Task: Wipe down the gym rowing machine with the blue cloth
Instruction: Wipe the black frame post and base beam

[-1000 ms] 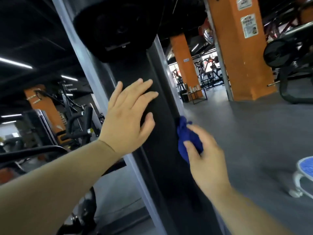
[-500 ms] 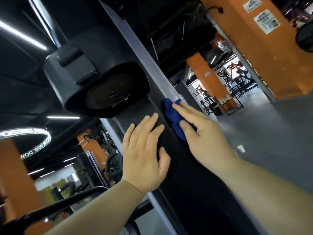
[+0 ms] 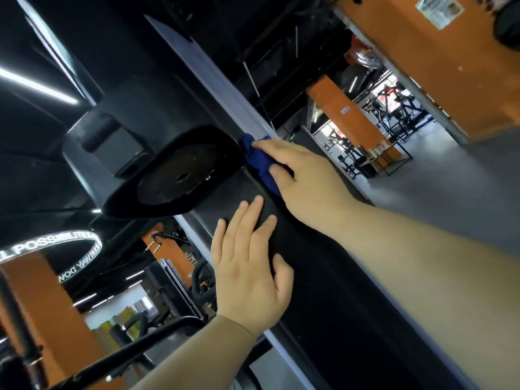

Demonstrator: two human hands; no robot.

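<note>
A tall black upright of the rowing machine runs diagonally through the view, with a grey edge strip along its side. My right hand presses the bunched blue cloth against the upright, just right of a black round housing. Its fingers lie over the cloth and its thumb curls against it. My left hand rests flat on the black panel below, fingers straight, holding nothing.
Orange pillars stand at the right and back, with other gym machines beyond on a grey floor. A black bar crosses the lower left. A lit ring sign hangs at the left.
My right hand has slid the blue cloth up the upright, from mid panel to beside the round housing. My left hand stayed flat on the panel while the view tilted upward.
</note>
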